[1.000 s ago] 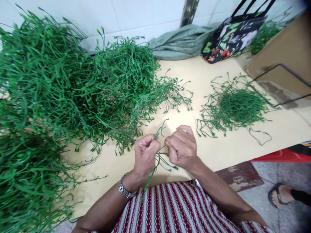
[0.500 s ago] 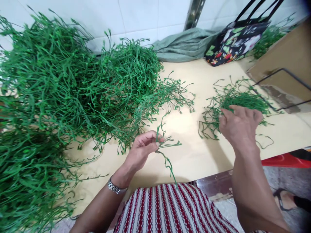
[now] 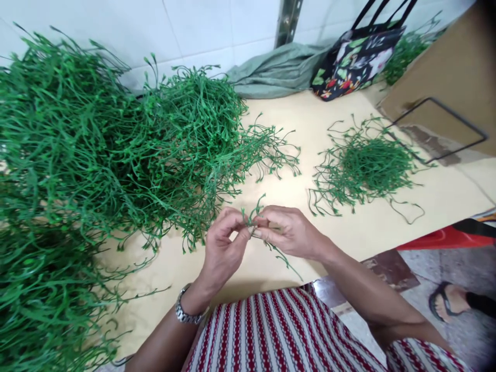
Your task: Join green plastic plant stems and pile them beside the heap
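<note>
Pinched between fingertips of left hand point(image 3: 226, 245) and right hand point(image 3: 289, 231): small green sprig point(image 3: 284, 258), held above table point(image 3: 267, 196). Hands close together, thumbs nearly meeting. Large heap of green stems point(image 3: 116, 144) at left; smaller pile point(image 3: 372, 165) at right, beside wire frame point(image 3: 459, 116).

Slim green sprig point(image 3: 250, 221) above the pale tabletop point(image 3: 271, 199), short stems upward, longer stem point(image 3: 285, 259) slanting down to the right
</note>
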`<state>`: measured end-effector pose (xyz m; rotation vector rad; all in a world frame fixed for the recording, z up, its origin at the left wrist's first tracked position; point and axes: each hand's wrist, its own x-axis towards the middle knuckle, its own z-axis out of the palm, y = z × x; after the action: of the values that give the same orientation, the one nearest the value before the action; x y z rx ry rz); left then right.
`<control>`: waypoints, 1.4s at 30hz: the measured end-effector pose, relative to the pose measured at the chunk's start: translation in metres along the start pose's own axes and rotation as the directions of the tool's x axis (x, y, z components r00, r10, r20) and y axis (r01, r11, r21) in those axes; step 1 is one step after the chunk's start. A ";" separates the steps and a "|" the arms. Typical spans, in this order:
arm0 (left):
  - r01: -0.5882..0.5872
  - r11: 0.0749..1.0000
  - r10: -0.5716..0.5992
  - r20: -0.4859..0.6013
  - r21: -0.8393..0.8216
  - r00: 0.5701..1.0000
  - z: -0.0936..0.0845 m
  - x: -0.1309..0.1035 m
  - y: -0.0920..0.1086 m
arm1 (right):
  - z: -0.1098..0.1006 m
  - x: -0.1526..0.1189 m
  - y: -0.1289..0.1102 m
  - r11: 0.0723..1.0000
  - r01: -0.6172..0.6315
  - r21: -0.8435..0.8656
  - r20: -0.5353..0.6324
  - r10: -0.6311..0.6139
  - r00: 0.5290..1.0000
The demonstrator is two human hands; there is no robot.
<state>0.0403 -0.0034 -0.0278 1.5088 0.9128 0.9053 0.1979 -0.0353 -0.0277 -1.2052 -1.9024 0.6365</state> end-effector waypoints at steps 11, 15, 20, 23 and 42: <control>0.073 0.997 -0.069 0.153 -0.023 0.986 -0.006 -0.002 0.000 | 0.009 -0.011 0.002 0.994 0.092 -0.066 -0.134 -0.100 0.986; 0.135 0.989 -0.117 0.259 -0.052 0.959 -0.009 0.000 0.000 | 0.014 -0.013 0.001 0.988 0.112 -0.107 -0.174 -0.129 0.976; 0.050 0.982 -0.099 0.266 0.184 0.959 -0.010 0.001 0.005 | 0.016 -0.017 0.002 0.936 0.156 -0.316 -0.126 -0.205 0.971; -0.079 0.944 -0.022 0.299 0.321 0.954 -0.012 0.002 0.010 | 0.015 -0.018 0.001 0.878 0.179 -0.443 -0.058 -0.227 0.972; 0.360 0.929 -0.280 0.470 -0.088 0.837 -0.007 0.001 0.000 | 0.011 -0.021 0.004 0.716 -0.362 0.597 0.401 0.126 0.908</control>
<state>0.0341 0.0002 -0.0269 1.2848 0.6932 0.3506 0.1966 -0.0525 -0.0446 -0.9081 -1.5336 1.6055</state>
